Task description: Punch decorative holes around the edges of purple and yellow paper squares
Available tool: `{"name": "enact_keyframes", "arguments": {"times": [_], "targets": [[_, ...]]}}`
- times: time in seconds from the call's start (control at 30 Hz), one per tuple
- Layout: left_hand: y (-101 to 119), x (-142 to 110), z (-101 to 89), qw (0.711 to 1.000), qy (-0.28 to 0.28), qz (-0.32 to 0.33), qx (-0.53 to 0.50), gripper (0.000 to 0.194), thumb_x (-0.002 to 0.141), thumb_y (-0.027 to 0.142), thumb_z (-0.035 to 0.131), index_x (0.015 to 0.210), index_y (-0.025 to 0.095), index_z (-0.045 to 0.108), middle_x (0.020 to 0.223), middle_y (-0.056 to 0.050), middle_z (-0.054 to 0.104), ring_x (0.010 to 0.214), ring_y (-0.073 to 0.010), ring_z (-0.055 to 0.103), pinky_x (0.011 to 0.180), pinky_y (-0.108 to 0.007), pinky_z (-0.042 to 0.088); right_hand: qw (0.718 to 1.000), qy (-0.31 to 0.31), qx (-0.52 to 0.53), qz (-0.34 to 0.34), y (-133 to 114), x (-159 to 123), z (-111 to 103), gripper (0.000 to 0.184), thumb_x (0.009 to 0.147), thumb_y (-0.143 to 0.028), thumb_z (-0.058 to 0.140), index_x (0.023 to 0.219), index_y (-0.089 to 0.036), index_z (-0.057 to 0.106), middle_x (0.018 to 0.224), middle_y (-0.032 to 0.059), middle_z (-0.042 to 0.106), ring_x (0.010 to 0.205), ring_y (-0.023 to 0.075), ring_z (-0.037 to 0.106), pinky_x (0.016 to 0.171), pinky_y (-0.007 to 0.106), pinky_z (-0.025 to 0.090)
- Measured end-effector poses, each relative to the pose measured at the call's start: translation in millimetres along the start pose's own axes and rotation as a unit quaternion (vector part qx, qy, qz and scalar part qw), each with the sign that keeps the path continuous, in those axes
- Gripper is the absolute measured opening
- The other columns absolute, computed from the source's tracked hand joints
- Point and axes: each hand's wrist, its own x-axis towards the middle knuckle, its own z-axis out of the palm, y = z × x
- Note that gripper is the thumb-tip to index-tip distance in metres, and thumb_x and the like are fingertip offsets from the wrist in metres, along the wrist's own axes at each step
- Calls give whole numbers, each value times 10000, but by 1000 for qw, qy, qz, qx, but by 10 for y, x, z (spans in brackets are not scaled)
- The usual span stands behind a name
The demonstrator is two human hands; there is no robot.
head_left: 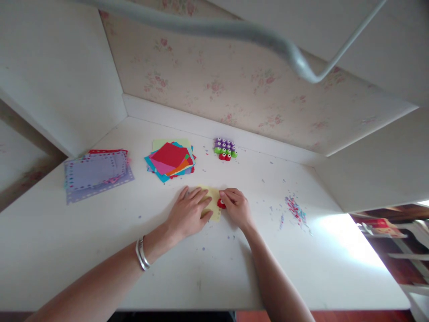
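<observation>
A pale yellow sheet of paper (214,193) lies on the white desk in front of me. Across its left part my left hand (191,210) rests flat, fingers spread, covering much of it. At the sheet's right edge is a small red paper punch (220,203) with a white round button. My right hand (236,205) is closed around the punch, its thumb and fingers hiding part of it. Small punched marks run along the paper's right edge near the punch.
Plain coloured sheets (170,158) are stacked behind my left hand. Punched sheets (97,172) lie at the far left. Several purple, green and red punches (225,147) stand near the back ledge. Confetti (295,210) is heaped at right. A white bar (201,24) crosses overhead.
</observation>
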Motion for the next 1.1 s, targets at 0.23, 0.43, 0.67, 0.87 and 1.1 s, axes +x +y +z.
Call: {"name": "enact_keyframes", "arguments": {"times": [0.23,0.43,0.67,0.87,1.1], "targets": [[-2,-8,2,1000,0,3,-7,347,930,397,501,1231,262,609,1387,-63,562,1331,-253,431,1147,-528,211,998,-33,-62,-2,99,0,29,296,938,-461,512,1026,-333,764,1148,42,646,1036,226,577,945,400,454],[-5,-7,5,1000,0,3,-6,341,921,388,518,1220,256,614,1374,-66,571,1321,-251,437,1144,-524,217,990,-54,-131,-25,103,-9,17,335,968,-479,451,1145,-364,711,1214,18,621,1034,230,542,978,429,438],[-4,1,18,1000,8,4,-3,336,907,391,541,1204,260,629,1357,-72,585,1311,-258,450,1143,-524,224,985,-63,-154,-44,109,-14,22,329,980,-434,444,1187,-354,687,1246,18,610,1034,216,569,986,428,431],[-14,11,20,1000,13,5,-8,343,896,378,559,1212,269,637,1349,-63,594,1300,-266,468,1137,-531,245,996,-28,-82,-31,117,-43,14,314,967,-454,470,1144,-359,711,1266,18,597,1066,215,555,971,394,453],[-20,25,-24,1000,14,-1,-12,337,884,346,566,1192,242,653,1336,-75,596,1278,-268,482,1131,-515,281,1000,21,-5,-19,151,-96,-49,326,955,-437,494,1029,-274,767,1141,70,638,920,197,617,853,354,504]]}}
